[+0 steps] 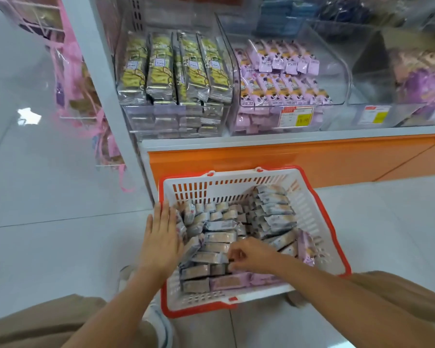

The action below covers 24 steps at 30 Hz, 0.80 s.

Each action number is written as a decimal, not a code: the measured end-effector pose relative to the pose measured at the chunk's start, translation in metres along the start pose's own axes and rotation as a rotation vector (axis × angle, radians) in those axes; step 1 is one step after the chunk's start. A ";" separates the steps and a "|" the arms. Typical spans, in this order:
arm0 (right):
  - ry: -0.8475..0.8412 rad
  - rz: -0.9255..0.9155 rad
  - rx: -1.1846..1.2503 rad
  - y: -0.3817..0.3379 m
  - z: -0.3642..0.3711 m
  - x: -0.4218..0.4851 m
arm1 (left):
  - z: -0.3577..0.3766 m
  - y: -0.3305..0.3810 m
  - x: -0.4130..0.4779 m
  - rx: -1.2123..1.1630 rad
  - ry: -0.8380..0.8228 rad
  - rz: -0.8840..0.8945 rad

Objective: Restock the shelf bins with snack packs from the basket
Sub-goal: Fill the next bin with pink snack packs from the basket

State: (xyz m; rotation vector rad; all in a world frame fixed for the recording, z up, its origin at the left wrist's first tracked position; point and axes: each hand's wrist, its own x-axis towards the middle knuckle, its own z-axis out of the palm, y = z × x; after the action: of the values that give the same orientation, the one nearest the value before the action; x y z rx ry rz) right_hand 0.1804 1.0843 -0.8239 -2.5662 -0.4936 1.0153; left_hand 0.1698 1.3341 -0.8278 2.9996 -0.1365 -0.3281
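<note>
The red-rimmed white basket [236,177] sits on the floor in front of the far clear shelf bins [337,74], full of grey and purple snack packs [219,226]. The left hand [162,237] lies flat, fingers straight, against packs at the basket's left wall. The right hand [251,256] reaches into the near middle, its fingers curled round a pack's end.

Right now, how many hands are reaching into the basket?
2. The left hand lies flat on snack packs by the left wall of the basket; the right hand pinches a snack pack near the middle. None looks hidden.
</note>
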 end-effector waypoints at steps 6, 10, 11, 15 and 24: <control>-0.248 0.108 -0.146 0.015 0.024 0.007 | -0.002 0.004 0.000 -0.025 -0.030 -0.009; -0.226 0.101 -0.107 0.014 0.028 0.013 | -0.002 0.005 0.000 -0.054 -0.024 -0.004; -0.217 0.099 -0.088 0.012 0.025 0.014 | -0.001 0.004 0.000 -0.048 -0.023 -0.001; -0.121 0.050 0.054 0.006 0.004 0.010 | 0.003 0.003 0.002 -0.023 -0.009 0.007; 0.239 0.003 0.494 -0.011 -0.076 -0.022 | -0.021 0.037 0.007 -0.381 0.091 0.462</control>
State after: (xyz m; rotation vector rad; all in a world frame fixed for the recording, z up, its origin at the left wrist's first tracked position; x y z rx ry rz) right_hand 0.2170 1.0707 -0.7541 -2.1989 -0.1487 0.7064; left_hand 0.1788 1.2993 -0.8046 2.5045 -0.6615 -0.1452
